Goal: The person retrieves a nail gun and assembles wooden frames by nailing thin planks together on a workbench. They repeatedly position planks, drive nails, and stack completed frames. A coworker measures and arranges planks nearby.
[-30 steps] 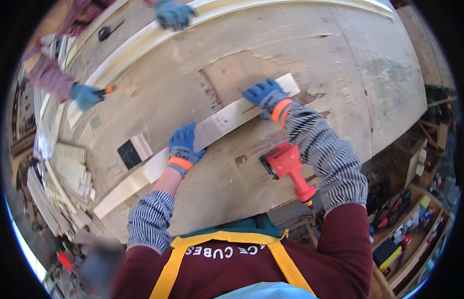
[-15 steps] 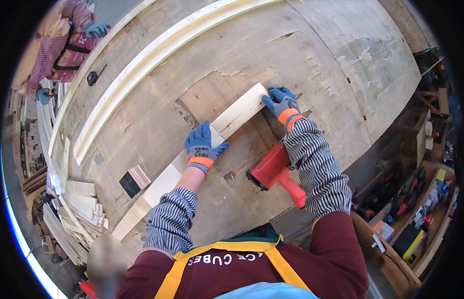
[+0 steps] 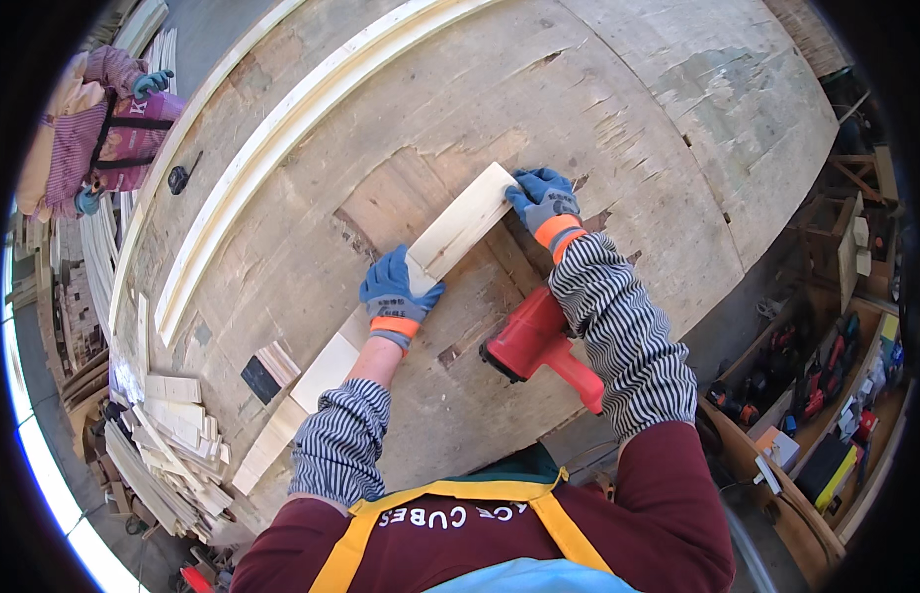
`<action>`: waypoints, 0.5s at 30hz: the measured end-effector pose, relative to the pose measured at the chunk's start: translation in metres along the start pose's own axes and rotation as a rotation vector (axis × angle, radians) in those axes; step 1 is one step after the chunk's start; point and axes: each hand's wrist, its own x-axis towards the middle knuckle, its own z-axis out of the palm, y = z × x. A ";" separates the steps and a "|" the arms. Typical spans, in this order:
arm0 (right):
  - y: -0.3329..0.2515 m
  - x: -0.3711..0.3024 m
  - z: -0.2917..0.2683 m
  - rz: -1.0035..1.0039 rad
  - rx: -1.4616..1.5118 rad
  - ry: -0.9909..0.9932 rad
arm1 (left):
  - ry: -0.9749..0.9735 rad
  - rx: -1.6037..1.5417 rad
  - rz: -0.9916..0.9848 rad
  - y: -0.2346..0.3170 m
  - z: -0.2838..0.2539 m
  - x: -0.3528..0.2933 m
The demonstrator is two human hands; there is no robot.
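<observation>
Left hand (image 3: 393, 298) and right hand (image 3: 546, 203), apart, grip a pale board (image 3: 460, 229) — probably to keep it steady. Red nail gun (image 3: 531, 334) lies by the near edge of the table (image 3: 638, 148), within reach.

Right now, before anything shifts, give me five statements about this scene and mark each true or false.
1. The left hand touches the pale board. True.
2. The right hand is bare. False: it wears a blue and grey glove with an orange cuff.
3. The red tool is close to the right forearm. True.
4. The pile of wood pieces is on the person's right. False: it is on the left.
5. A co-worker is at the picture's upper left. True.
</observation>
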 end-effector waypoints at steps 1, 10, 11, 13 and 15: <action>0.001 0.001 0.002 0.002 0.007 0.003 | 0.069 -0.013 0.034 -0.001 0.002 0.000; -0.002 0.001 0.007 0.015 0.061 0.023 | 0.151 0.006 0.039 0.015 -0.010 -0.003; -0.001 0.002 0.005 0.049 0.108 -0.011 | 0.156 -0.001 0.038 0.015 -0.008 -0.003; 0.001 0.000 0.000 0.044 0.089 -0.029 | 0.155 -0.008 0.045 0.016 -0.007 -0.002; 0.001 -0.015 -0.006 0.037 0.165 0.153 | 0.157 -0.022 0.044 0.020 -0.007 0.001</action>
